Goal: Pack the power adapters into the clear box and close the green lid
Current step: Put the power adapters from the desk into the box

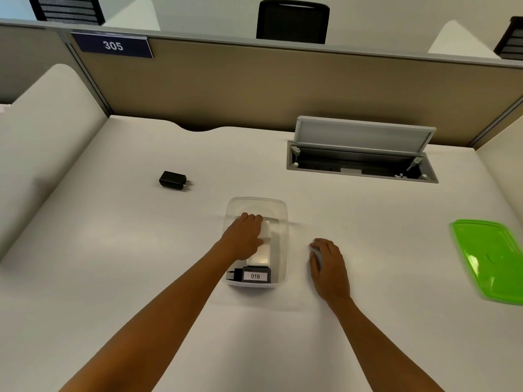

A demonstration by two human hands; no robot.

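Left hand (244,236) reached into clear box (283,210), fingers curled over white adapter (266,232) — held or merely pressed, unclear; second white adapter (259,257) just nearside of grip, black adapter labelled 018 (256,275) nearer still. Right hand (328,264) lay beside box on desk (113,278), cupped over something pale — contents and closure unclear. Step judged: packing, mid-way. Loose black adapter (174,180) lay far-left of grip, unpacked; green lid (492,258) far right. Next: settle white adapter, fetch loose one

Green lid (489,258), clear box (280,210), black adapter (174,180), white desk (113,250)
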